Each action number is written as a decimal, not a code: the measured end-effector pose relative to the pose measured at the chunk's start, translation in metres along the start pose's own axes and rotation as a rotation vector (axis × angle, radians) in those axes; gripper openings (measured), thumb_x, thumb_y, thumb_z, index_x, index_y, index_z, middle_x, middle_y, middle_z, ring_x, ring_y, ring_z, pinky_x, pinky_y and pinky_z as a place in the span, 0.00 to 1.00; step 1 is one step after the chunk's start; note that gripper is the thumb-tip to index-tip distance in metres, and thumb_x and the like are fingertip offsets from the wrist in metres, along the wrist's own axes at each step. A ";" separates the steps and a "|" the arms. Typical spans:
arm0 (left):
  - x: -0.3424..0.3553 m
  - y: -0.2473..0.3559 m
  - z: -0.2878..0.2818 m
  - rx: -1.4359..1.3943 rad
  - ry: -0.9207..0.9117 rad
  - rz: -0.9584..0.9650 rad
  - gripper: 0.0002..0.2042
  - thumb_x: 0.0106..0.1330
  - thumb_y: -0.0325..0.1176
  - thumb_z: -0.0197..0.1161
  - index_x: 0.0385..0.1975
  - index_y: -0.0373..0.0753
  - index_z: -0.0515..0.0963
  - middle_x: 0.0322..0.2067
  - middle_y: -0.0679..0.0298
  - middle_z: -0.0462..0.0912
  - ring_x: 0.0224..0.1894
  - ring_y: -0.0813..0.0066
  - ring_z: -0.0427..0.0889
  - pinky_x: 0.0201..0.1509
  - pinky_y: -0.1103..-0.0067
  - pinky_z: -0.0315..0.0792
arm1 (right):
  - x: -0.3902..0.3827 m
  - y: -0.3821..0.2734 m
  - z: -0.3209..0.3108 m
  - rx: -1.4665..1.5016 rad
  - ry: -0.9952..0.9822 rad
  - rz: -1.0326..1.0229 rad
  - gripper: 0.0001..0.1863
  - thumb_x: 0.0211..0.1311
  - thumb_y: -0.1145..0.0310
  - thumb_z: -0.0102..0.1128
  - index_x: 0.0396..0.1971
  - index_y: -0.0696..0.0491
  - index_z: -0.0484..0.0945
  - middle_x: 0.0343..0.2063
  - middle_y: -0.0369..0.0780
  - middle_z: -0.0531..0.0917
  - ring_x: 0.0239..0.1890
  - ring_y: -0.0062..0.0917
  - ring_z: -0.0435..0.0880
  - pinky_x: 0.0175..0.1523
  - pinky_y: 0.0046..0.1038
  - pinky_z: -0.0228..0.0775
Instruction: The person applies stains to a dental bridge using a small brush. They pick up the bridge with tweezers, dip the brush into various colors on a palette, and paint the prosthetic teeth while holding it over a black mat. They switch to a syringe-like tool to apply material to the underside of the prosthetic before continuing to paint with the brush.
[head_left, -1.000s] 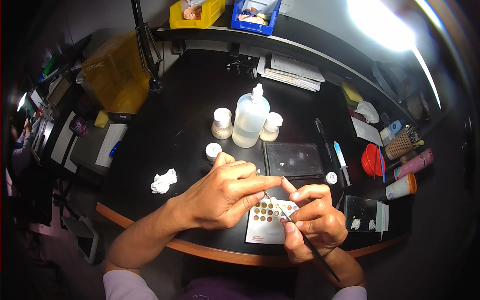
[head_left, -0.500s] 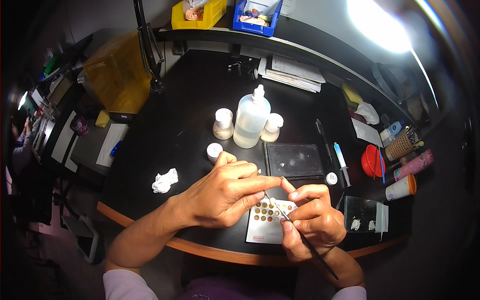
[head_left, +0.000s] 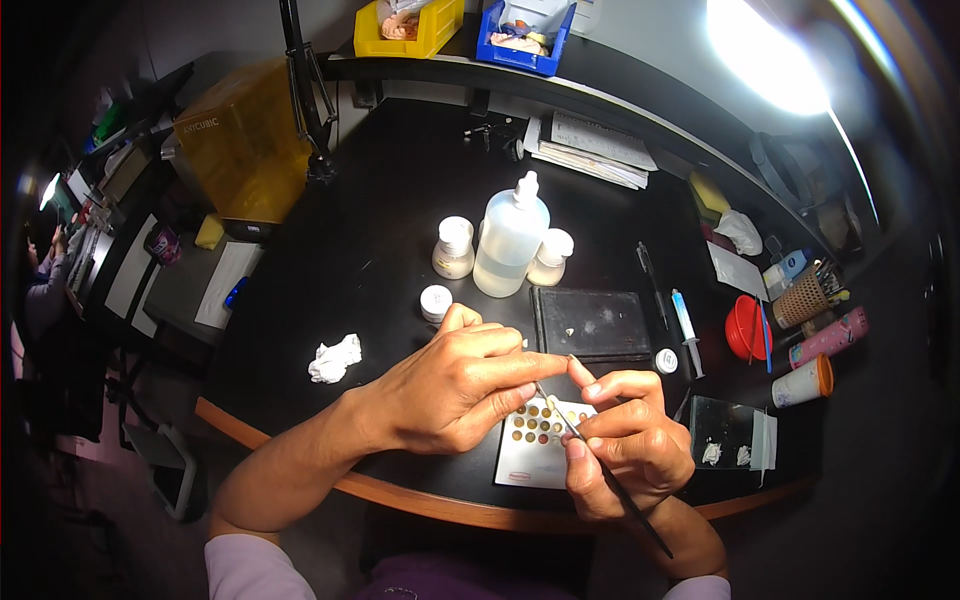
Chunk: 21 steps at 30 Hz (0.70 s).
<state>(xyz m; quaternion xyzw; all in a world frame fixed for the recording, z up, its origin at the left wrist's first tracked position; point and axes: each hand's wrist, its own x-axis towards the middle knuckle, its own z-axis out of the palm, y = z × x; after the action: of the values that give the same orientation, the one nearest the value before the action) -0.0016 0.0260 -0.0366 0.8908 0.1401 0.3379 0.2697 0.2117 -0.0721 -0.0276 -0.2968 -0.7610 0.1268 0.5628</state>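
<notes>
My right hand [head_left: 640,440] grips a thin dark-handled brush [head_left: 637,520], its tip pointing up and left. The tip meets or nearly meets a small pale tooth-shaped piece [head_left: 551,402]. My left hand [head_left: 455,385] is closed, thumb and fingers pinching a slim metal holder [head_left: 541,389] that ends at this piece; most of the holder is hidden. The two hands touch or nearly touch at the fingertips. Beneath them lies a white palette card [head_left: 530,466] with rows of round brown, yellow and reddish colour spots, partly covered by my right hand.
Beyond my hands stand a clear bottle [head_left: 508,245], white-capped jars [head_left: 454,250] and a dark flat case [head_left: 598,322]. On the right are a syringe [head_left: 686,325], a red bowl [head_left: 742,325] and a glass slab [head_left: 725,425]. Crumpled tissue [head_left: 335,358] lies left.
The whole view has shifted slightly, so the table things sit a little further right. Both hands keep nearly the same pose, with the brush still at the small pale piece.
</notes>
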 end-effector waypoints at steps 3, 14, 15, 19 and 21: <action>0.001 0.001 -0.002 0.001 -0.016 -0.009 0.17 0.69 0.29 0.64 0.58 0.40 0.83 0.28 0.66 0.75 0.32 0.70 0.74 0.48 0.71 0.58 | -0.001 0.000 -0.001 0.042 0.000 0.006 0.11 0.54 0.83 0.66 0.30 0.55 0.72 0.25 0.43 0.83 0.46 0.38 0.79 0.62 0.63 0.78; -0.001 0.001 -0.001 -0.010 0.001 -0.005 0.17 0.70 0.29 0.64 0.58 0.41 0.83 0.28 0.65 0.75 0.31 0.69 0.72 0.48 0.71 0.58 | -0.001 -0.002 0.000 0.016 -0.008 0.007 0.11 0.54 0.83 0.66 0.31 0.55 0.72 0.25 0.43 0.82 0.45 0.38 0.78 0.62 0.64 0.77; -0.002 0.001 -0.002 -0.006 -0.001 -0.007 0.17 0.70 0.29 0.64 0.58 0.41 0.83 0.28 0.65 0.75 0.31 0.69 0.72 0.47 0.71 0.58 | 0.000 -0.002 0.000 0.015 -0.017 0.006 0.11 0.54 0.83 0.66 0.31 0.55 0.72 0.25 0.43 0.82 0.45 0.38 0.78 0.62 0.64 0.77; 0.002 0.001 -0.002 -0.015 -0.017 -0.013 0.17 0.70 0.29 0.64 0.57 0.41 0.84 0.28 0.65 0.75 0.32 0.69 0.72 0.47 0.71 0.58 | -0.001 0.000 -0.004 0.067 -0.025 0.002 0.11 0.54 0.83 0.66 0.32 0.55 0.72 0.25 0.43 0.82 0.46 0.37 0.79 0.63 0.64 0.77; 0.004 0.002 -0.003 -0.023 -0.010 0.014 0.17 0.70 0.29 0.64 0.57 0.41 0.83 0.28 0.65 0.74 0.32 0.69 0.72 0.47 0.71 0.58 | -0.001 -0.005 -0.006 0.101 0.000 0.008 0.11 0.52 0.84 0.66 0.30 0.55 0.73 0.25 0.42 0.83 0.45 0.38 0.80 0.62 0.63 0.78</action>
<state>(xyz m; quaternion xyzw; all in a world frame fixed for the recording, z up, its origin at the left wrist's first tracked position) -0.0003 0.0270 -0.0315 0.8902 0.1288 0.3369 0.2782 0.2154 -0.0773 -0.0235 -0.2708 -0.7524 0.1673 0.5767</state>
